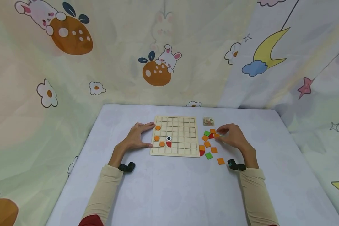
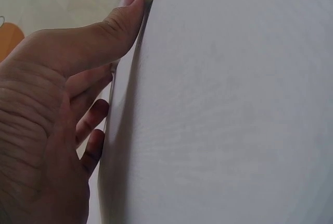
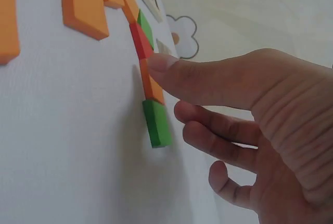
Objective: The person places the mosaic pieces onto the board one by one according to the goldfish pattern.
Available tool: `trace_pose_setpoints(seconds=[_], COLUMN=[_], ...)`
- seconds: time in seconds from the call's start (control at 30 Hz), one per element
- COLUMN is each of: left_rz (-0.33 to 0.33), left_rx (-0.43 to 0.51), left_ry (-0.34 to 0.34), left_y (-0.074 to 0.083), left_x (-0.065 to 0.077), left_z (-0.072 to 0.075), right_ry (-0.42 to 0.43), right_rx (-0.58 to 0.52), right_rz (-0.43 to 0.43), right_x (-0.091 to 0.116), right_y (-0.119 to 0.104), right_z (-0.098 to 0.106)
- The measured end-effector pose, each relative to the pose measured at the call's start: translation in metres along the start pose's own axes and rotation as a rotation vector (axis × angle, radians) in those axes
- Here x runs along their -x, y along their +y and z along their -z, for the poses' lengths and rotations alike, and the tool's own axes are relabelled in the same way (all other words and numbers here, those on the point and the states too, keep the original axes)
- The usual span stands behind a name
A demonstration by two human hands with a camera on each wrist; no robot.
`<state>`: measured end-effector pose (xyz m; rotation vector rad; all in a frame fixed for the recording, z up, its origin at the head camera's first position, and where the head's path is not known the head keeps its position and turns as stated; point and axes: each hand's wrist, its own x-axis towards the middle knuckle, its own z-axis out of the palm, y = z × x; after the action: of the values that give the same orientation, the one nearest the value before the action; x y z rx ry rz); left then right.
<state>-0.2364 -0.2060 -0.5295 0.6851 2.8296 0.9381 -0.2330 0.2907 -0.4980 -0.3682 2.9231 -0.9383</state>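
Observation:
My left hand [image 1: 137, 135] is at the left side of a pale wooden grid board [image 1: 180, 131], thumb and forefinger spread wide along its edge. Three orange round pieces [image 1: 156, 138], a white disc with a black ring [image 1: 169, 138] and a red rounded piece [image 1: 169, 144] lie in the board's cells. Over the loose tiles on the right is my right hand [image 1: 232, 135], thumb and forefinger apart. Its thumb tip meets an orange tile [image 3: 151, 86] in the right wrist view, beside a green tile [image 3: 157, 125]. The right forefinger is hidden there.
More orange tiles [image 1: 213, 150], a green tile [image 1: 208, 155] and a red rounded piece [image 1: 201, 153] lie right of the board. A small patterned card [image 1: 208, 121] sits behind them. The white table [image 1: 175, 191] ends at a patterned cloth backdrop [image 1: 115, 62].

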Motion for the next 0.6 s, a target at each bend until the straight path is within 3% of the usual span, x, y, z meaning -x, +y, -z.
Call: trace_pose_setpoints(seconds=[0.6], left_rz=[0.010], left_rx=[-0.003], left_ry=[-0.008], left_y=[-0.0007], left_x=[-0.0013], left_z=[-0.0014], right_ry=[-0.030], right_rx=[0.053], right_rz=[-0.063], right_x=[0.0008], right_y=[0.0077], right_z=[-0.0042])
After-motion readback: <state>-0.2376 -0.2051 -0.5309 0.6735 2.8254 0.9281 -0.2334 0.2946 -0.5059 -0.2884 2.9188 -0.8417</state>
